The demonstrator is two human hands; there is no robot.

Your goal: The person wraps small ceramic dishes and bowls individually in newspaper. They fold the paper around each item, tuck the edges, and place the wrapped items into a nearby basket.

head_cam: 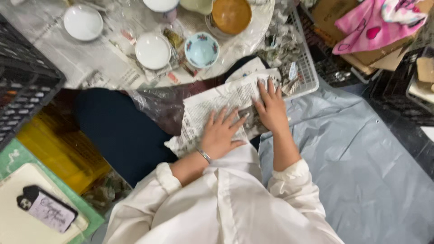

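left hand [220, 133]: laid flat, fingers spread, pressed on the newspaper [212, 108]; nothing gripped.
right hand [271, 108]: flat, grip wide, upper right part of the sheet pinned down.
newspaper: rested on the lap, something bulky seemingly folded inside; contents cannot be told.
beyond: blue floral bowl [201, 49] and white bowls [153, 50] set on the paper-covered counter [90, 68]; white basket [303, 68] just right of the sheet.
tip: paper best kept taut, folds pressed evenly with both palms.
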